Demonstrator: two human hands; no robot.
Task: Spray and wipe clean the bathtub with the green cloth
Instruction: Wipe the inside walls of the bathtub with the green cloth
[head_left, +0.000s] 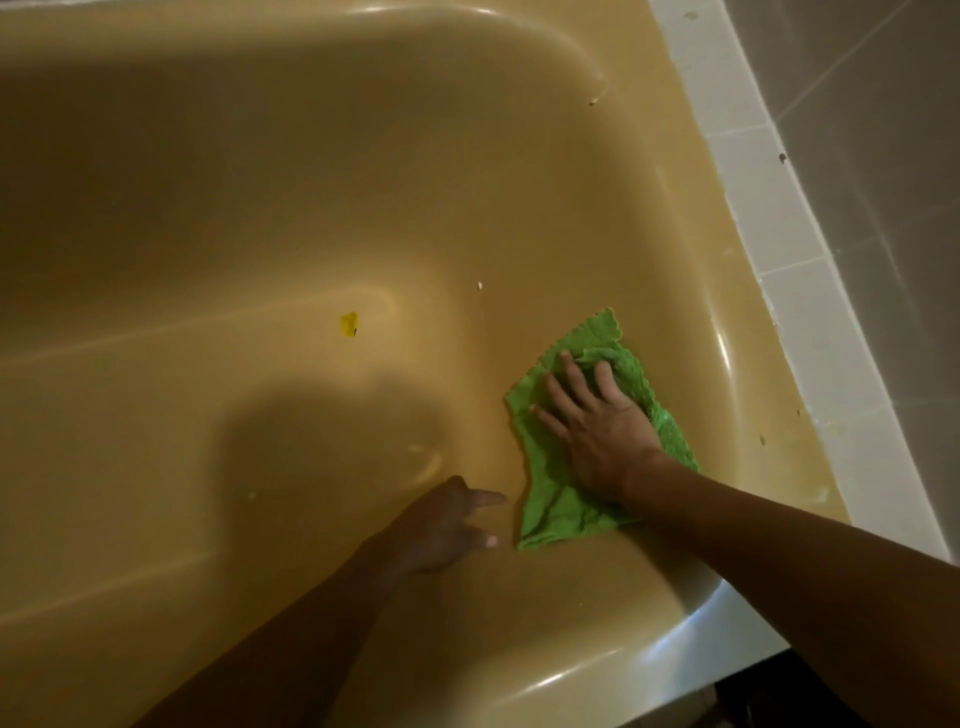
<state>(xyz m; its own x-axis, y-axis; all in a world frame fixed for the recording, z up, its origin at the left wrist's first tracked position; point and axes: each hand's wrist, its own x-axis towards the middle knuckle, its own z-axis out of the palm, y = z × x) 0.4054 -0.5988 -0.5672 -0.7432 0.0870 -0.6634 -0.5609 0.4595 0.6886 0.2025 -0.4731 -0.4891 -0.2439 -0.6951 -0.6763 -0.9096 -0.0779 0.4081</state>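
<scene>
One tan bathtub (260, 182), white tile ledge (769, 208); right hand (597, 426) presses green cloth (556, 509) flat-fingered, left hand (441, 525) empty, fingers loosely spread.

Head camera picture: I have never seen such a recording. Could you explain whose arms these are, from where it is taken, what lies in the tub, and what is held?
There is no machine here: a person works with two bare hands. The camera sits on the person's head and looks down into a tan bathtub with a white tiled ledge beside it. The right hand presses flat on the green cloth against the tub's inner wall. The left hand holds nothing and lies beside the cloth. A small yellow scrap and a white speck lie in the tub. No spray bottle is visible.
</scene>
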